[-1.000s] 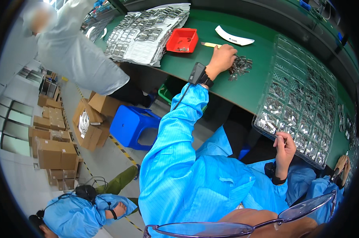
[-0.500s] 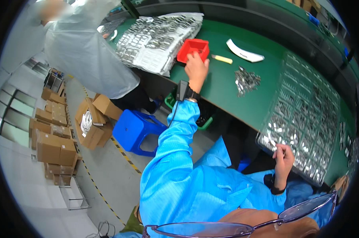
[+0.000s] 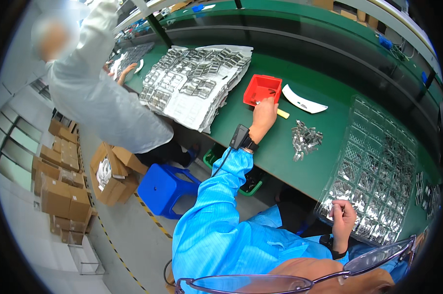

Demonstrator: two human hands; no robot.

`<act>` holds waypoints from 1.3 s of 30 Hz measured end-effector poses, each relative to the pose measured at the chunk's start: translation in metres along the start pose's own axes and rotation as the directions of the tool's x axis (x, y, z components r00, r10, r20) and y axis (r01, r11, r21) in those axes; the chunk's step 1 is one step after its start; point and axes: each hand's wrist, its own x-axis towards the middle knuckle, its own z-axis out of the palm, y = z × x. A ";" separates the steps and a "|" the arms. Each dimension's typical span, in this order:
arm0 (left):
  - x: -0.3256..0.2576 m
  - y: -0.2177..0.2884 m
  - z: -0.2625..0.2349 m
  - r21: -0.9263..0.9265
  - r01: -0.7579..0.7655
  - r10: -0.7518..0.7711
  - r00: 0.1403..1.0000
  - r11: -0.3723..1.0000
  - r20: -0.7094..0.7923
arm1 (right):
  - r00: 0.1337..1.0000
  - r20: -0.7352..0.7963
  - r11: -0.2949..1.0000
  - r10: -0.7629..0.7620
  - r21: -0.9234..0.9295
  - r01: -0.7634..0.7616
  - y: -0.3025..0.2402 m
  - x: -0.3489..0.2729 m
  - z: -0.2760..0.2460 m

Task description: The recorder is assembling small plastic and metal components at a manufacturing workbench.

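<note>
I have the left hand (image 3: pixel 264 116) gripping the near rim of the red bin (image 3: pixel 264 82), beside the knife (image 3: pixel 283 113) on the worktop (image 3: pixel 275 159). The right hand (image 3: pixel 344 219) curls at the tray's (image 3: pixel 361 114) near edge; whether it holds anything, I cannot tell.

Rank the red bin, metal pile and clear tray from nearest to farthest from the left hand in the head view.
From the left hand:
1. Red bin, directly ahead of it.
2. Metal pile, to its right.
3. Clear tray, farther right, past the pile.
</note>
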 end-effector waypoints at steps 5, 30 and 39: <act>-0.003 0.001 0.001 -0.241 -0.134 0.132 0.991 0.961 -0.026 | 1.000 -0.014 1.000 0.008 -0.010 -0.008 -0.008 0.002 0.009; -0.082 0.084 -0.037 -0.260 -0.384 0.457 0.819 0.886 0.348 | 0.993 -0.071 0.983 -0.095 -0.163 0.082 -0.023 -0.023 0.009; -0.086 0.059 -0.009 -0.330 -0.485 0.563 0.799 0.810 0.210 | 0.994 -0.065 0.990 -0.088 -0.112 0.080 -0.010 -0.021 0.002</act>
